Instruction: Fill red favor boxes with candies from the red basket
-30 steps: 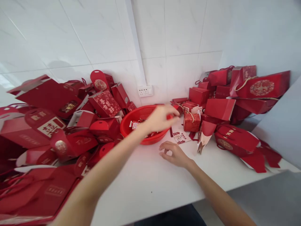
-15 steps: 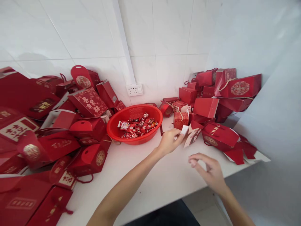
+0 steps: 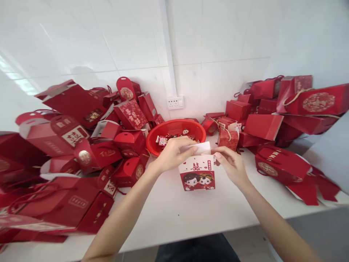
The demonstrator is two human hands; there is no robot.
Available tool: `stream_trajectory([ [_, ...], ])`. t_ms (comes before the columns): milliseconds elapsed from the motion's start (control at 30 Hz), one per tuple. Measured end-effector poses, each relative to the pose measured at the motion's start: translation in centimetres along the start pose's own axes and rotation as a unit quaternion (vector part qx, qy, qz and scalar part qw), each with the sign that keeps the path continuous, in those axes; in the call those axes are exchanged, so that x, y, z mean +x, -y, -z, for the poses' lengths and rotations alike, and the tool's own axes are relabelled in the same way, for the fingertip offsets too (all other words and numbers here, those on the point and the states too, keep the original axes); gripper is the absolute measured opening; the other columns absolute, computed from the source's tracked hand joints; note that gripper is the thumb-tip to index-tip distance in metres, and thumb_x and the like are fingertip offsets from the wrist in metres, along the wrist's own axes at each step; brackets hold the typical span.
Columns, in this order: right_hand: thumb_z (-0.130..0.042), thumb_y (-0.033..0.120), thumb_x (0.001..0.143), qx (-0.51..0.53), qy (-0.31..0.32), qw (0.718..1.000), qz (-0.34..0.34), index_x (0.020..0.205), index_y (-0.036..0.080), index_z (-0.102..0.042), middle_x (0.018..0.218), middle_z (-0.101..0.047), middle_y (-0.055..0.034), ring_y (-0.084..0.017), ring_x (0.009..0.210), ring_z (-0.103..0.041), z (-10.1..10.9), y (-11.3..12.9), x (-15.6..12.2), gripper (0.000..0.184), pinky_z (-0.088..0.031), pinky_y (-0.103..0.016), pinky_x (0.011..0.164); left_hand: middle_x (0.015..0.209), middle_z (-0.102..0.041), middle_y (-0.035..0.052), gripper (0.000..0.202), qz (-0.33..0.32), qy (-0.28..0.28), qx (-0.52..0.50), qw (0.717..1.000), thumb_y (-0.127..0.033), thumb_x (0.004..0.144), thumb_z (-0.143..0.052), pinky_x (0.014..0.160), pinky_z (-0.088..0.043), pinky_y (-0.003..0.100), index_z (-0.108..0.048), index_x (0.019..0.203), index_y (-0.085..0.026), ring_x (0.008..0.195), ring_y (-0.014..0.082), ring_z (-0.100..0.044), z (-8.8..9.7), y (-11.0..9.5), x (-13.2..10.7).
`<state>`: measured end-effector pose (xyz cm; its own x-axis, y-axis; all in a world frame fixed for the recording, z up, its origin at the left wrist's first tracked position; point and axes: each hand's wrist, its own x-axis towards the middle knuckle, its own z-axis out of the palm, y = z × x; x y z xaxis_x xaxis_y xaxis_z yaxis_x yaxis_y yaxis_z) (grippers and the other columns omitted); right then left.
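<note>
A small white and red paper gift box (image 3: 197, 173) with a cartoon couple printed on its front is held upright over the white table (image 3: 174, 214). My left hand (image 3: 174, 153) pinches its top left flap. My right hand (image 3: 231, 163) grips its right top edge. Just behind the box sits a red plastic basket (image 3: 176, 128) holding several wrapped red candies (image 3: 163, 140).
A big heap of red gift boxes and bags (image 3: 71, 160) fills the left side. Another pile of red boxes and bags (image 3: 278, 120) lies at the right back. A white wall socket (image 3: 175, 102) is on the tiled wall. The table's front edge runs just below my forearms.
My left hand left the basket, picked up the small box at the right and brought it to the middle. My right hand rose from the table and took its other side.
</note>
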<state>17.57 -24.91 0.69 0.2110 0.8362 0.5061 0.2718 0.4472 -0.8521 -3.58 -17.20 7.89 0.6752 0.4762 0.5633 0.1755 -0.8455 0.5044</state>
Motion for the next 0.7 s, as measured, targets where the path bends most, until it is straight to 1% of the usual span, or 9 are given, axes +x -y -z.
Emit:
stream_trajectory([
  [67,-0.064,0.054,0.088,0.025,0.053,0.998,-0.021,0.086,0.020,-0.070,0.069,-0.068,-0.0013,-0.015,0.056,-0.058,-1.8,-0.1,0.7,0.034,-0.049,-0.027,0.053,0.090,-0.075,0.0061,0.021,0.016,0.014,-0.011,1.000,-0.029,0.096,-0.059,0.074,-0.049,0.027,-0.075,0.095,-0.016,0.079,0.0167,-0.066,0.5,0.5,-1.2],
  [133,-0.062,0.056,0.088,0.040,0.098,0.994,-0.041,0.080,0.020,-0.067,0.066,-0.066,-0.0012,-0.015,0.057,-0.058,-3.4,-0.5,0.8,0.037,-0.048,-0.027,0.053,0.100,-0.076,0.0072,0.022,0.044,0.020,-0.031,0.998,-0.029,0.094,-0.062,0.082,-0.051,0.028,-0.074,0.106,-0.016,0.088,0.0185,-0.068,0.8,1.1,-2.5],
  [233,-0.062,0.058,0.087,0.041,0.137,0.988,-0.055,0.067,0.021,-0.059,0.061,-0.060,0.0003,-0.015,0.057,-0.055,-5.3,-1.3,0.4,0.043,-0.046,-0.027,0.053,0.110,-0.075,0.0082,0.031,0.110,0.036,-0.087,0.989,-0.028,0.091,-0.064,0.089,-0.052,0.031,-0.070,0.120,-0.018,0.098,0.0203,-0.069,0.9,2.3,-4.2],
  [267,-0.062,0.058,0.087,0.038,0.142,0.988,-0.055,0.063,0.021,-0.056,0.059,-0.058,0.0011,-0.015,0.057,-0.054,-5.8,-1.6,0.3,0.045,-0.044,-0.026,0.053,0.111,-0.075,0.0084,0.030,0.133,0.051,-0.117,0.983,-0.029,0.091,-0.063,0.089,-0.052,0.031,-0.071,0.119,-0.018,0.099,0.0205,-0.069,0.9,2.8,-4.7],
  [333,-0.061,0.059,0.087,0.037,0.148,0.987,-0.055,0.060,0.021,-0.052,0.056,-0.053,0.0025,-0.014,0.055,-0.051,-6.5,-2.0,0.1,0.048,-0.042,-0.026,0.051,0.108,-0.075,0.0088,0.026,0.174,0.083,-0.184,0.964,-0.031,0.092,-0.062,0.083,-0.053,0.029,-0.073,0.111,-0.017,0.096,0.0203,-0.069,0.7,3.8,-5.5],
  [400,-0.059,0.060,0.089,0.036,0.155,0.986,-0.058,0.059,0.021,-0.051,0.054,-0.051,0.0034,-0.013,0.053,-0.049,-6.9,-2.2,0.0,0.049,-0.040,-0.025,0.050,0.101,-0.076,0.0081,0.024,0.209,0.097,-0.241,0.943,-0.033,0.090,-0.063,0.076,-0.052,0.027,-0.075,0.103,-0.016,0.088,0.0189,-0.069,0.4,4.6,-5.9],
  [500,-0.058,0.060,0.089,0.029,0.167,0.984,-0.060,0.057,0.021,-0.053,0.053,-0.055,0.0023,-0.014,0.052,-0.052,-7.1,-2.3,0.4,0.051,-0.042,-0.025,0.051,0.095,-0.076,0.0060,0.023,0.251,0.077,-0.295,0.919,-0.035,0.087,-0.067,0.071,-0.052,0.026,-0.076,0.098,-0.018,0.083,0.0176,-0.068,-0.1,5.3,-6.2],
  [600,-0.059,0.063,0.088,0.016,0.170,0.984,-0.051,0.057,0.020,-0.059,0.052,-0.059,0.0004,-0.015,0.051,-0.055,-6.5,-2.3,1.5,0.052,-0.043,-0.026,0.050,0.097,-0.076,0.0060,0.023,0.274,0.058,-0.332,0.901,-0.038,0.083,-0.071,0.075,-0.055,0.029,-0.078,0.095,-0.019,0.088,0.0200,-0.069,-0.6,5.2,-6.4],
  [700,-0.060,0.060,0.088,-0.002,0.135,0.990,-0.036,0.062,0.020,-0.064,0.051,-0.058,0.0012,-0.014,0.047,-0.052,-5.7,-2.2,3.5,0.048,-0.042,-0.026,0.049,0.102,-0.077,0.0069,0.023,0.279,0.038,-0.337,0.898,-0.037,0.081,-0.073,0.079,-0.057,0.031,-0.078,0.095,-0.020,0.092,0.0219,-0.071,-0.7,4.8,-6.7],
])
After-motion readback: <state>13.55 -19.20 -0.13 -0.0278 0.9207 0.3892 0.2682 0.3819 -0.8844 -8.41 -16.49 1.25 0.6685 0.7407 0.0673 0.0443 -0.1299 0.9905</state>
